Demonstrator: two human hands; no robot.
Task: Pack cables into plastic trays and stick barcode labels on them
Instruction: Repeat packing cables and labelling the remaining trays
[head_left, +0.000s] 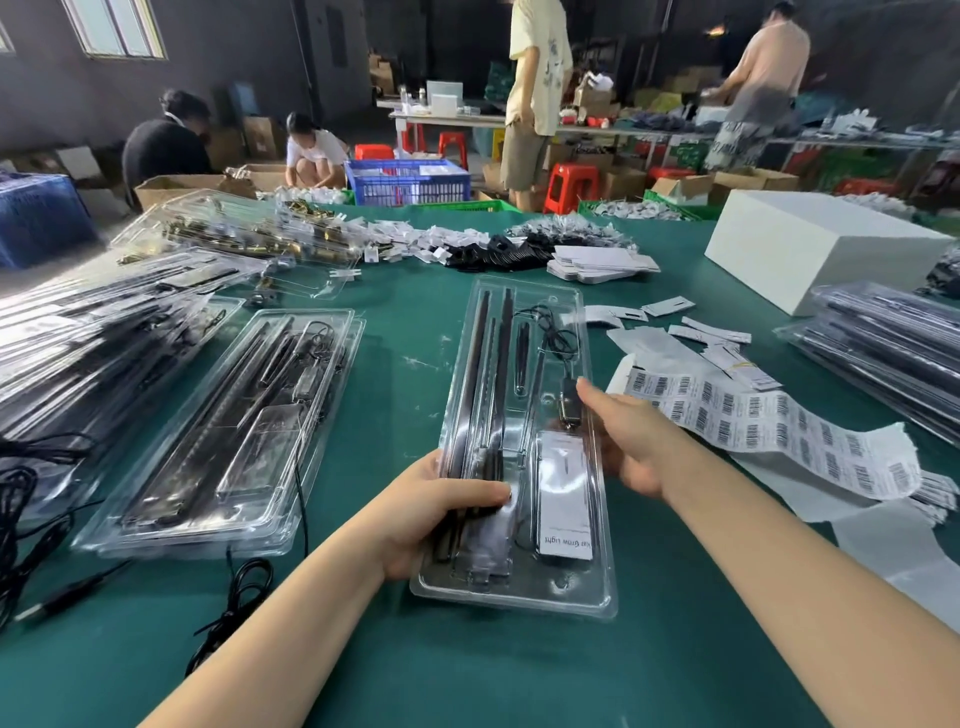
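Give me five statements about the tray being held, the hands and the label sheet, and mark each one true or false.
1. The left hand grips the near left side of the clear plastic tray. True.
2. The right hand holds a barcode sticker above the tray. False: it holds the tray's right edge, and no sticker shows in its fingers.
3. The sheet of barcode labels lies on the green table to the right of the tray. True.
4. The tray in the hands is empty. False: it holds black bars, a black cable and a white card.
5. Another filled tray lies to the left of the held one. True.
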